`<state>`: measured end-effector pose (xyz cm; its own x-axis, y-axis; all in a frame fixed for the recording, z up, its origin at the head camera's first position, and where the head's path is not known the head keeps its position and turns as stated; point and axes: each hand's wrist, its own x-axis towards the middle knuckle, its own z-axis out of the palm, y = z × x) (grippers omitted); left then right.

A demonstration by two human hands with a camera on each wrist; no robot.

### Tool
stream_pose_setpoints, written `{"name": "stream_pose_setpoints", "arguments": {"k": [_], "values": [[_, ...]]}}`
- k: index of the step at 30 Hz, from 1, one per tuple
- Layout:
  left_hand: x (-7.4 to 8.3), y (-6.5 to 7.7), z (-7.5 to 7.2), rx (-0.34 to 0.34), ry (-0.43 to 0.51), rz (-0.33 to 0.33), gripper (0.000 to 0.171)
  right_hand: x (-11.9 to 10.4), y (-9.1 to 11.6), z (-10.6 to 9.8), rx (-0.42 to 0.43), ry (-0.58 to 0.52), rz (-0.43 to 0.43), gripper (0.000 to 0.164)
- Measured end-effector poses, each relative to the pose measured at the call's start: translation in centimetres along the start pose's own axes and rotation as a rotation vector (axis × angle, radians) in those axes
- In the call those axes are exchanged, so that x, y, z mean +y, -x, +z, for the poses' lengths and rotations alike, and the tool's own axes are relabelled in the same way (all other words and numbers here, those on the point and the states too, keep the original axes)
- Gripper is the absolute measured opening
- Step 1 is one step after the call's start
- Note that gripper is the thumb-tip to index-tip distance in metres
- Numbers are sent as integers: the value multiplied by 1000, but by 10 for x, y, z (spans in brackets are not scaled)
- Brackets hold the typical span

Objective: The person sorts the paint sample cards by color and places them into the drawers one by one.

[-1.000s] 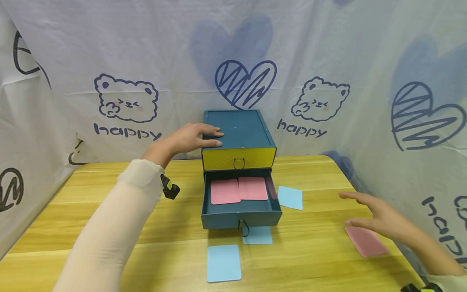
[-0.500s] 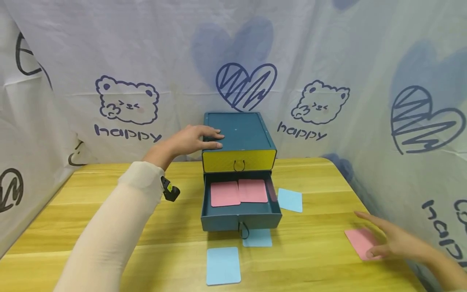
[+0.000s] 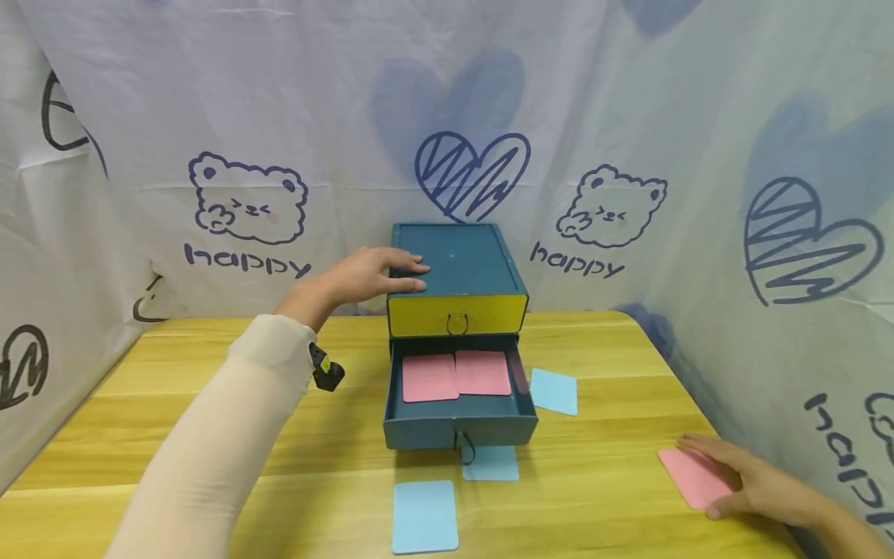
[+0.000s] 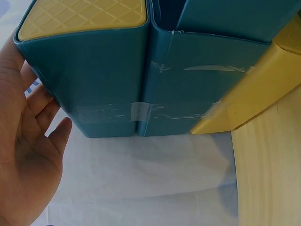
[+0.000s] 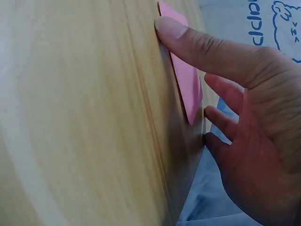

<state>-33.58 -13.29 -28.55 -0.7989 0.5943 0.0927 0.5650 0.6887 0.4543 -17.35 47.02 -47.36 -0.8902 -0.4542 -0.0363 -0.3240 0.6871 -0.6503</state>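
Note:
My left hand [image 3: 363, 275] rests on the left side of the top of a dark teal drawer box [image 3: 454, 260]; in the left wrist view its fingers lie along the box's upper edge. Below the shut yellow-fronted drawer [image 3: 457, 315], a lower drawer [image 3: 461, 433] stands pulled out, with two pink cards side by side in it, the left one [image 3: 429, 378] and the right one [image 3: 483, 373]. At the table's right edge, my right hand [image 3: 761, 485] grips another pink card [image 3: 694, 477] by its opposite edges, thumb on the near side. That card lies at the tabletop.
Light blue cards lie on the wooden table [image 3: 594, 466]: one near the front [image 3: 424, 516], one partly under the open drawer [image 3: 491, 463], one right of the box [image 3: 554, 391]. White cloth [image 3: 335, 101] with printed bears and hearts hangs around the table.
My right hand has come down from above the table onto the loose pink card, its thumb and fingers closing in at the card's edges. The left hand has stayed on the box.

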Motion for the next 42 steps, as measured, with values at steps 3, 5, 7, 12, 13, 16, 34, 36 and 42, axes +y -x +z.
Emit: {"name": "stream_pose_setpoints", "arguments": {"k": [3,5,7,12,13,16,34,36,42], "values": [[0,1,0,1,3,0,51,4,1,2,36,30,-67,78],[0,1,0,0,3,2,51,6,1,3,64,55,-98,72],[0,2,0,-1,6,4,51,7,2,4,76,64,-106,67],[-2,2,0,1,9,2,52,2,3,6,83,76,-26,65],[-2,2,0,3,8,2,51,-1,4,6,83,96,5,65],[-2,2,0,6,5,5,51,-9,3,7,70,152,107,71],[-1,0,2,0,7,7,52,-40,-6,11,-35,364,255,79],[-1,0,2,1,4,6,52,-41,-6,10,-44,387,210,78],[0,1,1,6,2,10,51,-47,-9,8,-61,479,71,78]]}}
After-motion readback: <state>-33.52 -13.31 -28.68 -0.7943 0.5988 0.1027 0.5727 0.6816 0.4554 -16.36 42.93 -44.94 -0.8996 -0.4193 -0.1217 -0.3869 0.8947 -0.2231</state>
